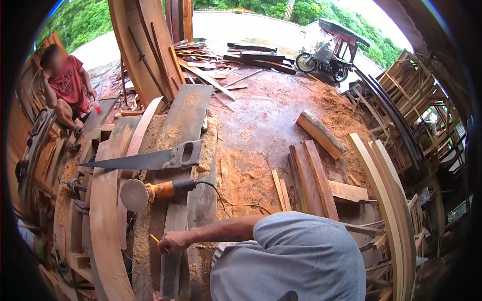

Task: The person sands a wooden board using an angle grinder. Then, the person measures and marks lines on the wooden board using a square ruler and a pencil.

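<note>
My right hand [173, 242] reaches in from the right, its fingers closed round a yellow pencil [154, 238]. The hand is over a narrow grey board [174, 220] on the workbench. Only a sliver of my left hand [159, 297] shows at the bottom edge, so its fingers cannot be read. Beyond my right hand, an angle grinder [163, 190] with a round disc lies on the bench, its dark cord trailing right. Farther off, a handsaw [145, 160] rests across the planks. A long curved wooden piece [104, 215] lies left of the grinder.
Sawdust covers much of the bench and floor [246, 125]. A person in a red shirt [68, 85] crouches at the far left. Beams [314, 175] and a log [321, 134] lie to the right, near tall leaning planks [386, 210]. A motor tricycle [329, 52] stands outside.
</note>
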`<state>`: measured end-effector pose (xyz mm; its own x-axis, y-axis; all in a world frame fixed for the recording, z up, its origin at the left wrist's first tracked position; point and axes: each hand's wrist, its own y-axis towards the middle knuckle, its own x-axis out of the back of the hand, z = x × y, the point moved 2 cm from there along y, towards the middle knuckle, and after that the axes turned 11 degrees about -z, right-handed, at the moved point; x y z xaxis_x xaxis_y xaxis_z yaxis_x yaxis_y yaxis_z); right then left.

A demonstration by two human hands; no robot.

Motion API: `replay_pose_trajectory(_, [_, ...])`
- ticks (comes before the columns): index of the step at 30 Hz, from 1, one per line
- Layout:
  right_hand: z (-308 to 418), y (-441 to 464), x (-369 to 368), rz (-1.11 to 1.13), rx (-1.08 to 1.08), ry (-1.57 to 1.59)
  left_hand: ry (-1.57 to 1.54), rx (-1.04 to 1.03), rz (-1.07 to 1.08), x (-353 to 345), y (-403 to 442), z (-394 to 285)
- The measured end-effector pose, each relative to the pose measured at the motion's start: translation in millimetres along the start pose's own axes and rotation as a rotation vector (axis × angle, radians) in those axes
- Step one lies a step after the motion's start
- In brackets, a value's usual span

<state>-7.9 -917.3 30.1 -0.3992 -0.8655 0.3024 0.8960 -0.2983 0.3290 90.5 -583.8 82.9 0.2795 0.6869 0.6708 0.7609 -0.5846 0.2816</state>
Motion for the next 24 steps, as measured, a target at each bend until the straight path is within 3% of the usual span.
replay_pose_trajectory(10, [1.1, 1.7, 0.8, 0.038, -0.065, -0.012, 0.033, -0.029, -0.002, -2.0, -2.2, 10.7])
replay_pose_trajectory(12, [-1.7, 3.9, 0.1, 0.042, -0.042, -0.007, -0.09, 0.065, 0.02, -2.3, -3.6, 12.2])
replay_pose_trajectory(24, [3.0, 6.6, 3.9, 0.121, -0.083, 0.0, -0.023, 0.123, 0.034, 4.3, -5.1, -10.1])
